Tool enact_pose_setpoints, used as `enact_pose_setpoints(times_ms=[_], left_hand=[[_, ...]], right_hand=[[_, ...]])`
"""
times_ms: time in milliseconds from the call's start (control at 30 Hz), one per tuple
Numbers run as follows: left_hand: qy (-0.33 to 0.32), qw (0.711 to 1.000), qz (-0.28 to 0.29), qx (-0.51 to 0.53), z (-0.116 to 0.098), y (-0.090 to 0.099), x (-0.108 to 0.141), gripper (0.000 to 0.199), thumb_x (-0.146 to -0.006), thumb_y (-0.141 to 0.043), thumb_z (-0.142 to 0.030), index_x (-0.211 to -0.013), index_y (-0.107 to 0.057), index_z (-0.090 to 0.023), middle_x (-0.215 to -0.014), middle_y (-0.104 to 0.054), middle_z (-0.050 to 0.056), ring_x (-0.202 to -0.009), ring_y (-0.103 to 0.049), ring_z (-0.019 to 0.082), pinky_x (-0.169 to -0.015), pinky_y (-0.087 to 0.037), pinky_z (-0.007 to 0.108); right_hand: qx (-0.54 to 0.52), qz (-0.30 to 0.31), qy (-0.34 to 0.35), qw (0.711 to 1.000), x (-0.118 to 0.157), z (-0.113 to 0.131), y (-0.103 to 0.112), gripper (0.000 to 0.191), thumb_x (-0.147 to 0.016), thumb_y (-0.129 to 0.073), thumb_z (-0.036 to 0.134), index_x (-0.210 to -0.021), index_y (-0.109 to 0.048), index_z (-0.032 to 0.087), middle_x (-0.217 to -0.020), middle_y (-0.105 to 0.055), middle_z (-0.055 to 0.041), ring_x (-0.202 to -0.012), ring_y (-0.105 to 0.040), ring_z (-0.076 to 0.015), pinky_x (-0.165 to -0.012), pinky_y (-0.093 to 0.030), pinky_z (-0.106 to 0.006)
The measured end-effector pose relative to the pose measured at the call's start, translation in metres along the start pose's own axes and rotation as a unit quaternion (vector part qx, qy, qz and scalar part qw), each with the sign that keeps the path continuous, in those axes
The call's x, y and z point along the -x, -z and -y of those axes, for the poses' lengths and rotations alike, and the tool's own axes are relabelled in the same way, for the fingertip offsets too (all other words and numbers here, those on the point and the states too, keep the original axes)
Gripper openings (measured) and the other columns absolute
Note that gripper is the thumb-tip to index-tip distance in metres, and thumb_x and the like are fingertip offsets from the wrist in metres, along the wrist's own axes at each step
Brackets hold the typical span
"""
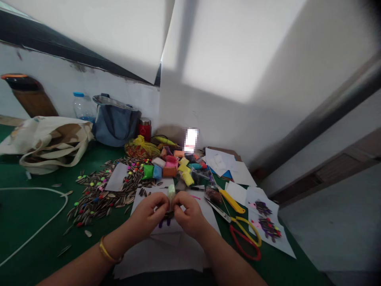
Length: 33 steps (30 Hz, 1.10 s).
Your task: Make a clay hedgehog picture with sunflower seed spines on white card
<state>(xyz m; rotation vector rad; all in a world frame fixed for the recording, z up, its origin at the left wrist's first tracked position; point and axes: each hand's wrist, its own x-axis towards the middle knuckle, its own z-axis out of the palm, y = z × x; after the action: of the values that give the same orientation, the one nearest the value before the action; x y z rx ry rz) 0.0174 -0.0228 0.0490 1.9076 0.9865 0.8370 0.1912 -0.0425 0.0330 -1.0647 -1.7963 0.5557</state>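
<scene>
Between my two hands is a small pale-green clay packet (pixel 171 191), pinched from both sides at its lower end. My left hand (pixel 151 212), below a gold bangle (pixel 107 250) on the wrist, has thumb and fingers closed on it. My right hand (pixel 189 212) is closed on its other side. Under them lies a white paper sheet (pixel 205 222) with purple marks and some dark seeds, partly hidden by my fingers. Colourful clay packets, among them a green packet (pixel 148 172) and a yellow packet (pixel 187 178), are heaped just beyond.
Striped sunflower seeds (pixel 92 210) mixed with coloured balls spread out at left. Scissors (pixel 238 228) and a yellow utility knife (pixel 232 201) lie at right, near paper with seed-covered figures (pixel 269 228). Bags, bottles and a glowing phone (pixel 191 140) stand along the wall.
</scene>
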Motion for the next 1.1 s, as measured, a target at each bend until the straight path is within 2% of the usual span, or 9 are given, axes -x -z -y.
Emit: enact_pose_setpoints(times_ms=[100, 200, 333, 567, 667, 733, 867, 967, 1100], left_hand=[[0.057, 0.993, -0.002, 0.106, -0.004, -0.001, -0.002, 0.015, -0.080, -0.048, -0.024, -0.067, -0.052, -0.019, -0.069, -0.054, -0.001, -0.067, -0.050, 0.014, -0.059, -0.040, 0.024], [0.060, 0.990, -0.007, 0.129, -0.003, -0.002, -0.003, 0.019, -0.081, -0.054, -0.031, -0.067, -0.051, -0.018, -0.066, -0.051, -0.002, -0.063, -0.047, 0.012, -0.056, -0.039, 0.023], [0.042, 0.993, -0.018, 0.106, 0.003, -0.004, -0.002, 0.025, -0.085, -0.057, -0.040, -0.073, -0.051, -0.019, -0.067, -0.049, -0.004, -0.061, -0.046, 0.011, -0.055, -0.039, 0.023], [0.009, 0.999, -0.023, 0.022, 0.012, -0.006, 0.000, 0.023, -0.092, -0.043, -0.033, -0.074, -0.050, -0.019, -0.068, -0.051, -0.003, -0.063, -0.047, 0.012, -0.058, -0.038, 0.024], [0.002, 0.999, -0.018, -0.039, 0.011, -0.006, 0.001, 0.022, -0.090, -0.046, -0.032, -0.072, -0.049, -0.020, -0.068, -0.050, -0.003, -0.064, -0.047, 0.013, -0.059, -0.036, 0.025], [-0.007, 0.997, -0.007, -0.078, 0.008, -0.005, 0.003, 0.022, -0.090, -0.046, -0.032, -0.072, -0.049, -0.020, -0.069, -0.050, -0.003, -0.065, -0.047, 0.013, -0.059, -0.035, 0.025], [-0.024, 0.991, 0.001, -0.129, 0.002, -0.003, 0.005, 0.026, -0.093, -0.042, -0.032, -0.070, -0.046, -0.020, -0.068, -0.049, -0.003, -0.064, -0.046, 0.013, -0.059, -0.032, 0.026], [-0.010, 0.992, -0.001, -0.129, 0.000, -0.003, 0.006, 0.028, -0.093, -0.042, -0.031, -0.068, -0.043, -0.020, -0.065, -0.047, -0.003, -0.062, -0.045, 0.013, -0.058, -0.031, 0.026], [0.021, 0.997, 0.001, -0.079, 0.000, -0.003, 0.005, 0.027, -0.092, -0.043, -0.032, -0.067, -0.043, -0.021, -0.064, -0.048, -0.003, -0.061, -0.046, 0.013, -0.057, -0.032, 0.026]], right_hand=[[-0.044, -0.002, -0.022, 0.999, -0.001, 0.002, 0.000, 0.012, -0.073, -0.047, 0.012, -0.067, -0.053, 0.020, -0.070, -0.055, 0.0001, -0.070, -0.053, -0.0151, -0.066, -0.041, -0.027], [-0.030, -0.005, -0.003, 1.000, -0.001, 0.004, -0.001, 0.012, -0.072, -0.048, 0.011, -0.066, -0.053, 0.020, -0.070, -0.054, 0.0000, -0.071, -0.052, -0.0155, -0.067, -0.040, -0.027], [-0.011, 0.005, 0.019, 1.000, 0.000, 0.006, -0.003, 0.012, -0.073, -0.048, 0.010, -0.066, -0.052, 0.020, -0.070, -0.053, 0.0001, -0.073, -0.052, -0.0158, -0.068, -0.039, -0.027], [-0.032, 0.020, -0.023, 0.999, 0.001, 0.007, 0.000, 0.011, -0.073, -0.048, 0.012, -0.068, -0.052, 0.020, -0.072, -0.054, 0.0005, -0.072, -0.052, -0.0148, -0.069, -0.040, -0.027], [-0.013, 0.025, -0.048, 0.998, 0.003, 0.008, 0.002, 0.004, -0.077, -0.057, 0.020, -0.075, -0.054, 0.020, -0.076, -0.055, 0.0004, -0.073, -0.051, -0.0153, -0.068, -0.041, -0.027], [0.003, 0.026, -0.057, 0.998, 0.004, 0.008, 0.003, 0.009, -0.081, -0.060, 0.027, -0.080, -0.055, 0.020, -0.078, -0.055, 0.0000, -0.073, -0.051, -0.0156, -0.068, -0.040, -0.027], [0.039, 0.031, -0.013, 0.999, 0.004, 0.006, 0.004, 0.013, -0.092, -0.047, 0.026, -0.083, -0.055, 0.021, -0.081, -0.056, -0.0017, -0.077, -0.051, -0.0165, -0.071, -0.039, -0.028], [0.055, 0.022, 0.004, 0.998, 0.004, 0.006, 0.004, 0.012, -0.088, -0.049, 0.022, -0.077, -0.052, 0.021, -0.077, -0.054, -0.0007, -0.075, -0.050, -0.0160, -0.069, -0.037, -0.028], [0.045, 0.018, -0.032, 0.998, 0.004, 0.007, 0.003, 0.012, -0.083, -0.049, 0.020, -0.072, -0.049, 0.021, -0.071, -0.050, 0.0011, -0.068, -0.047, -0.0144, -0.063, -0.034, -0.026]])
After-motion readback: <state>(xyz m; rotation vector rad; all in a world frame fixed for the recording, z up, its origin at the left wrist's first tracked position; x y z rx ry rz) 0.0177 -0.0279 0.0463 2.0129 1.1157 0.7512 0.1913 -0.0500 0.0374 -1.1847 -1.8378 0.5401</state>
